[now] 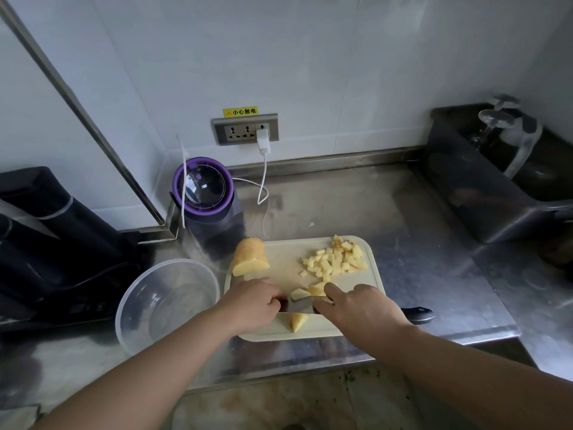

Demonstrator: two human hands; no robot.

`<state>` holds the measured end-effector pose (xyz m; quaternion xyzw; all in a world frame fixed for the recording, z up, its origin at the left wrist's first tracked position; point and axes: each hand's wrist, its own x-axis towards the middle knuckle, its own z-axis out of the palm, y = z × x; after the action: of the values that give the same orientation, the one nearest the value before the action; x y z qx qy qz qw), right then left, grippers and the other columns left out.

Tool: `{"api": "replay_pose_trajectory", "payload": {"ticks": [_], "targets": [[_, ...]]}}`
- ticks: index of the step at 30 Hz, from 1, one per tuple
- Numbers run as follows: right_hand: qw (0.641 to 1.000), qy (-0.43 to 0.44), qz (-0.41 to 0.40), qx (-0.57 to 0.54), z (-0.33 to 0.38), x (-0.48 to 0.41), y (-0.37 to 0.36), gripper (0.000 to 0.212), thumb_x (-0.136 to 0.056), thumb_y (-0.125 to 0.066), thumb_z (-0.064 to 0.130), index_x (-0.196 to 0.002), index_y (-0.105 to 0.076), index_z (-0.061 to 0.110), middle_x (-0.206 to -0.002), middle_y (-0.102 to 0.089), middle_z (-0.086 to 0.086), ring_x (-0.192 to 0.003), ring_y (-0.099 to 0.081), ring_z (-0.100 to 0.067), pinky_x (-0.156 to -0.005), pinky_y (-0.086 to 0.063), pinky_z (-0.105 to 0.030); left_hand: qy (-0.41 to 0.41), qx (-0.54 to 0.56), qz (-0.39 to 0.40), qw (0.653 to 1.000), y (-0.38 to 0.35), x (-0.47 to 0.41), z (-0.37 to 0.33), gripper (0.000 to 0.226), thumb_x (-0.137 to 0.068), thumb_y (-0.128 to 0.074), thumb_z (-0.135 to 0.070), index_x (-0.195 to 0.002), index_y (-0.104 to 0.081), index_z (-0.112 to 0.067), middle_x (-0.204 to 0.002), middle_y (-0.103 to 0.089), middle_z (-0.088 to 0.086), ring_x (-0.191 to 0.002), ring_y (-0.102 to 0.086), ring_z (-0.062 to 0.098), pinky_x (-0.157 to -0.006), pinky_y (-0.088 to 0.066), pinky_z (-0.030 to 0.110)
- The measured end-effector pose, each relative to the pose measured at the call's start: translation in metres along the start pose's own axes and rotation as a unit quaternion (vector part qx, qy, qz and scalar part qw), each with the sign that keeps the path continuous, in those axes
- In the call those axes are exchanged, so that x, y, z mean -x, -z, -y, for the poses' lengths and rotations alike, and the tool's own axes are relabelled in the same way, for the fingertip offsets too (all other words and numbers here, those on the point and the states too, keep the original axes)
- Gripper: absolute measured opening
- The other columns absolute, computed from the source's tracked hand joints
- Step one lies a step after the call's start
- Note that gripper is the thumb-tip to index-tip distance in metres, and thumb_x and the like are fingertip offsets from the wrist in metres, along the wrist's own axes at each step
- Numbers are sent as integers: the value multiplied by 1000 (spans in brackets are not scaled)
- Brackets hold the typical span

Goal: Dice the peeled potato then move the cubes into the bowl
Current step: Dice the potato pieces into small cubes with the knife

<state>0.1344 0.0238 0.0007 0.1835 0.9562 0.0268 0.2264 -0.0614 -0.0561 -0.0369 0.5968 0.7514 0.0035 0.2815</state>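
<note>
Steel surface (418, 243) carrying a pale cutting board (279, 256), seen from above. Just left of the board stands a clear plastic bowl (124, 305). Diced potato cubes (335, 259) lie heaped on the board's far right corner. A large uncut potato piece (249, 257) sits on its far left corner, overhanging the edge.

Near the board's front edge a knife (299, 305) lies crosswise, its black handle end sticking out past the board's right side. The right hand (362, 311) curls round the knife, index finger stretched onto a potato chunk (317, 288) just beyond the blade. The left hand (254, 305) hunches over the blade's left end with fingers curled under; whether it pinches anything cannot be told. A small wedge (297, 321) lies on the blade's near side.

Behind the board's far left corner stands a purple-rimmed appliance (203, 187). A white charger (263, 141) hangs from a wall socket behind the board. A steel sink (496, 197) sits well to the board's right.
</note>
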Motion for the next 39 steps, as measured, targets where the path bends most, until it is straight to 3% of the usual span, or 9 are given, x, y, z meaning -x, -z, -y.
{"api": "replay_pose_trajectory", "payload": {"ticks": [6,13,18,22,24,27,29,31,39], "targets": [[1000,1,3,10,-2,2,5,56,-90,-55,-6,-140,-36,13,-126,-42,-13,-52,-33,-18,-45,-22,-28,-54,108,-5,993,6,-8,-4,39,-98,-38,-18,-127,-60,-31,-132,-53,-16,-120,-49,8,-105,-39,31],[1000,16,10,18,0,4,13,55,-91,-55,-4,-141,-37,13,-128,-42,-13,-53,-32,-18,-45,-22,-29,-3,-92,55,994,10,-14,2,40,-98,-30,-30,-113,-65,-20,-118,-59,-2,-111,-53,22,-95,-43,41],[999,-11,-27,-14,-14,14,10,62,-94,-55,-1,-147,-32,22,-129,-44,-9,-65,-51,-21,-59,-51,-31,40,74,-98,992,25,-4,6,26,-100,-39,-20,-109,-63,-17,-119,-63,4,-97,-61,17,-89,-46,31],[991,-83,-78,-76,-24,17,-1,59,-96,-49,4,-147,-35,31,-125,-50,2,-69,-59,-19,-62,-57,-30,91,263,-318,906,24,4,8,19,-95,-47,-7,-106,-60,-18,-101,-62,-5,-97,-62,18,-77,-44,25],[975,-131,-87,-158,-26,18,-5,50,-100,-43,10,-145,-39,31,-122,-55,5,-75,-62,-17,-65,-57,-25,112,318,-365,868,15,9,3,14,-93,-51,-7,-98,-54,-20,-95,-59,-5,-89,-61,16,-69,-41,21],[945,-183,-81,-259,-24,21,-9,42,-103,-40,16,-143,-43,27,-112,-60,5,-81,-63,-13,-65,-54,-18,94,256,-271,923,-7,14,-10,14,-92,-58,-16,-104,-54,-21,-103,-59,-3,-86,-56,7,-67,-40,15],[932,-206,-78,-287,-23,24,-12,40,-104,-38,17,-142,-43,26,-104,-58,4,-80,-61,-12,-59,-48,-16,71,159,-141,974,-26,14,-19,29,-91,-60,-31,-118,-53,-22,-115,-55,-7,-96,-57,7,-79,-47,20],[922,-231,-77,-303,-25,29,-18,38,-104,-39,18,-141,-43,25,-98,-55,4,-74,-59,-10,-54,-43,-13,66,88,-84,990,-42,13,-27,43,-89,-61,-42,-127,-49,-24,-124,-50,-8,-107,-56,11,-86,-51,28],[894,-284,-19,-345,-31,52,-55,25,-103,-43,18,-126,-53,19,-83,-51,10,-63,-52,-2,-49,-34,-11,74,4,-160,984,-56,-4,-47,58,-85,-63,-51,-130,-36,-25,-129,-44,-2,-104,-59,16,-74,-51,24]]}}
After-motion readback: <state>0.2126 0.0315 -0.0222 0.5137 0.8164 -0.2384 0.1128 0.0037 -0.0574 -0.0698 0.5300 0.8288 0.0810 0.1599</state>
